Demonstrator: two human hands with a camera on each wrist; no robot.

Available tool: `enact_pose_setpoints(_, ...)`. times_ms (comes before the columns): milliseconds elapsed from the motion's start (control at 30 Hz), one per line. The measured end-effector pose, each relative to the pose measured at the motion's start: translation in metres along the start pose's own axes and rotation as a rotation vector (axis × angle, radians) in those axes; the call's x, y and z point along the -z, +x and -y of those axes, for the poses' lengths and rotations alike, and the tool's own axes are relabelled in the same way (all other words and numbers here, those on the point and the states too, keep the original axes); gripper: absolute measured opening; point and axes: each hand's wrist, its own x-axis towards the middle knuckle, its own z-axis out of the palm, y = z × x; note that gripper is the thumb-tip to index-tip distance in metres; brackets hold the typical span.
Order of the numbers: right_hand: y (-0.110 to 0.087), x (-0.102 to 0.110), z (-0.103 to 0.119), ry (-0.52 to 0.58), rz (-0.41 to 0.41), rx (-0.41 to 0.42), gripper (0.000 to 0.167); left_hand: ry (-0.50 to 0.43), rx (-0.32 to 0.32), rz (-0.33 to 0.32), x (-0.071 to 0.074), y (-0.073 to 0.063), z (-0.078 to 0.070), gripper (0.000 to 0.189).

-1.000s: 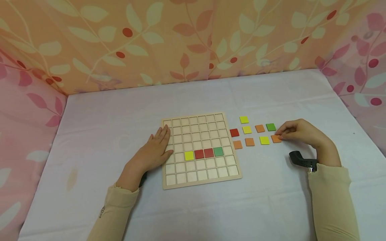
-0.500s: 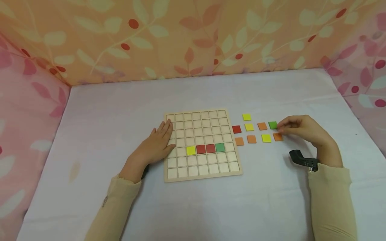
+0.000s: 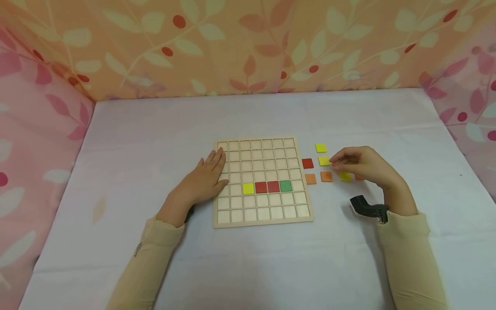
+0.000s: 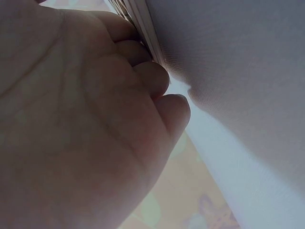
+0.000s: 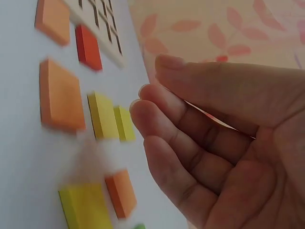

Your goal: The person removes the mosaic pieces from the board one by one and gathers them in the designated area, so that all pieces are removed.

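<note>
My left hand [image 3: 203,178] rests over the left edge of a wooden grid board [image 3: 263,221], fingers extended and thumb spread. In the left wrist view, its fingertips [image 4: 174,112] lie along the board's edge. Set in one row of the grid are a yellow tile [image 3: 248,188], two red tiles [image 3: 267,187] and a green tile [image 3: 285,186]. My right hand [image 3: 360,163] hovers over the loose tiles, fingers bent, holding nothing. It is nearest a yellow tile [image 3: 323,161]. In the right wrist view, an orange tile [image 5: 121,193] and part of a green tile [image 5: 139,226] lie below the hand.
Right of the board lie a red tile [image 3: 308,163], another yellow tile [image 3: 320,148] and two orange tiles [image 3: 326,176]. Another yellow tile [image 3: 345,176] and an orange tile [image 3: 359,177] are partly covered. Patterned cloth [image 3: 248,47] stands behind the white table [image 3: 263,267].
My right hand has moved left from the far orange and green tiles towards the yellow ones. My left hand stays on the board. The head view has tilted slightly.
</note>
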Motion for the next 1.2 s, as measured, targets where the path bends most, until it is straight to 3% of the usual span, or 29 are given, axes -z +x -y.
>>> enact_pose_setpoints(433,0.022,-0.036,0.035,0.035,0.108,0.145,0.013,-0.003,-0.002,0.004,-0.001,0.003,0.001,0.072)
enact_pose_setpoints(1200,0.048,-0.081,0.064,0.095,0.249,0.285,0.010,0.000,0.005,0.005,0.000,0.002,0.000,0.073)
